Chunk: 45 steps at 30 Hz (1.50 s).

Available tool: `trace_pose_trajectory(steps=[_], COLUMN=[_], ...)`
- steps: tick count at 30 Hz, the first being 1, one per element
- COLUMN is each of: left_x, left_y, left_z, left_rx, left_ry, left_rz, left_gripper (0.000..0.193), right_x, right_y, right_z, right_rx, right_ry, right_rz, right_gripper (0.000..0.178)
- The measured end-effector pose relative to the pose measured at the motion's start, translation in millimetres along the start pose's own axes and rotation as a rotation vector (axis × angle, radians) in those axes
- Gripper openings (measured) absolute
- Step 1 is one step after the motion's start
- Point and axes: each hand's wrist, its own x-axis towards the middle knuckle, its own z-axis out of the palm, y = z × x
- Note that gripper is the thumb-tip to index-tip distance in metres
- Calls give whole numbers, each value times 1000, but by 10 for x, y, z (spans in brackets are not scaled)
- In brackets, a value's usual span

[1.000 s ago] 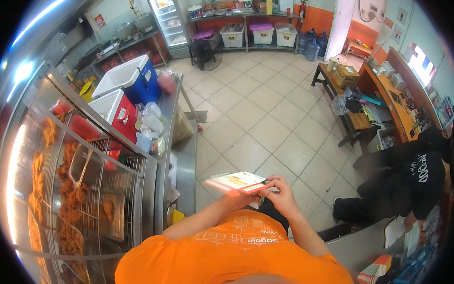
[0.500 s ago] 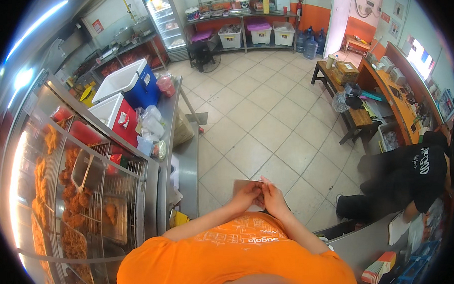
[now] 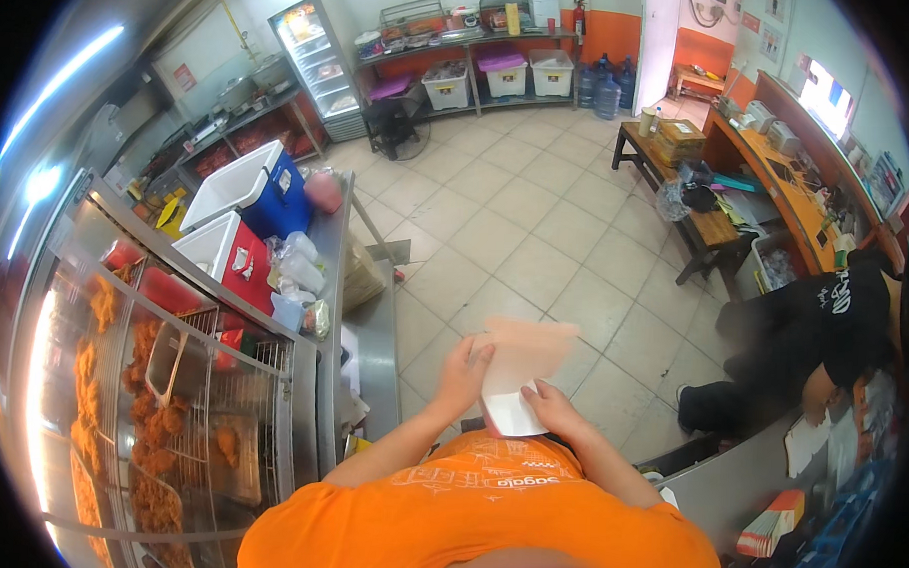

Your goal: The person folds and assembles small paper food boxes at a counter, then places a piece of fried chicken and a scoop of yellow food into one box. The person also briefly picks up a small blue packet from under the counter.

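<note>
In front of my body I hold a thin cardboard box (image 3: 515, 414), partly opened out, with a white inside and a pale flap standing up at its far side. My left hand (image 3: 461, 372) grips its left edge, thumb on the near face. With the thumb on the white inside, my right hand (image 3: 553, 406) holds the box's right side. The far flap is a little blurred, and the box's underside is hidden.
To the left stand a glass display case with fried chicken (image 3: 157, 424), a red cooler (image 3: 237, 261) and a blue cooler (image 3: 277, 193) on a steel table. A person in black (image 3: 783, 331) bends at the right, near a stack of folded cartons (image 3: 769, 525). Tiled floor (image 3: 517, 226) lies ahead.
The flat, folded cardboard has opened out into a wider box shape with its white inside showing. My hands, close together before, have moved apart to its two sides.
</note>
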Motion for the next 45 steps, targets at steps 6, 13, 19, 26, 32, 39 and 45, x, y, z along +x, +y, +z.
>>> trace_pose_trajectory(steps=[6,13,19,26,32,39,45], left_x=[-156,-177,-34,-11,-19,-63,-168], left_y=[-79,-157,99,393,252,266,483], left_z=[64,96,-139,-268,-301,-316,-335], left_rx=[-24,-172,-445,-431,-536,-290,-135], left_ry=[-7,93,-280,-516,-415,-455,-457], left_rz=[24,24,-111,-39,-248,-207,32], left_gripper=[26,24,22,22,20,20,20], right_x=[-117,-369,-517,-290,-334,-290,-183], right_y=[-310,-1369,-2111,-1828,-1705,-1714,-1681], right_z=[-82,-745,-1050,-744,-755,-812,-810], right_rx=[-197,-821,26,-287,-231,-50,-362], right_ry=[-31,-292,106,342,191,-39,44], right_rz=[75,150,-567,-813,-886,-400,-689], right_gripper=[44,48,18,20,21,23,24])
